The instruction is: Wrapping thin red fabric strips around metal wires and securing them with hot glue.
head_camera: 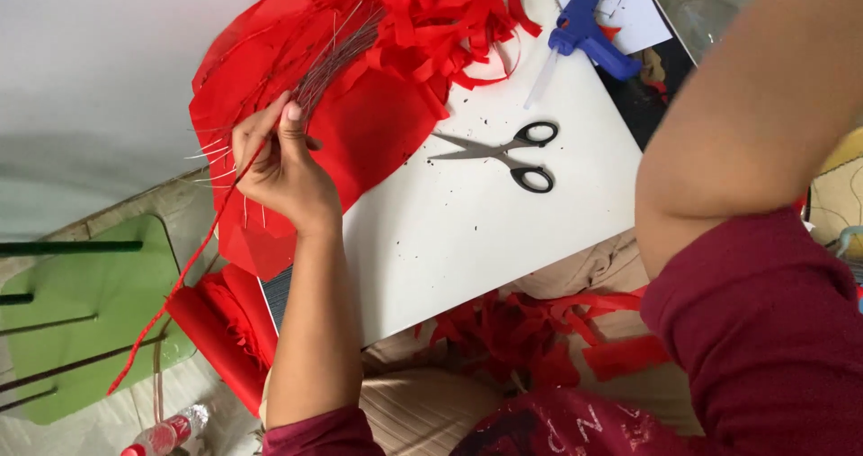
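Right arm in a maroon sleeve (764,330), lower right of frame, hand out of view. Left hand (283,164), centre left, pinching a bundle of thin grey wires (337,56) over red paper sheets (378,123). Black-handled scissors (503,150) and a blue glue gun (584,29) lie on the white board (476,231).

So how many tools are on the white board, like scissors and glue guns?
Scissors: 1
Glue gun: 1
Total: 2 tools on the board
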